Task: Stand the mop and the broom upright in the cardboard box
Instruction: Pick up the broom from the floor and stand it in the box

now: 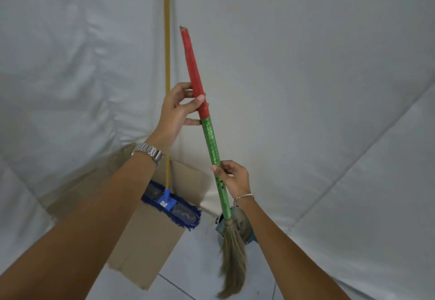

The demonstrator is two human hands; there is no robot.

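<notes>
We find the broom [213,144] held in the air by both hands, its stick nearly upright with a slight lean, top end tipped to the left. The left hand [175,111] is closed loosely about the stick where the red wrap meets the green, thumb laid across the red part and fingertips behind. The right hand [233,178] pinches the green part lower down between thumb and fingers. The straw head hangs below the right wrist, to the right of the cardboard box [150,236] and outside it; we cannot tell whether its tips touch the floor [200,264].

We note the mop [168,199] standing in the box: its blue fringed head lies across the opening with one end over the right edge, and its yellow pole rises straight up past the top of the view. A metal watch [149,150] sits on the left wrist, a thin bracelet [243,197] on the right. White sheeting [329,64] covers the walls behind.
</notes>
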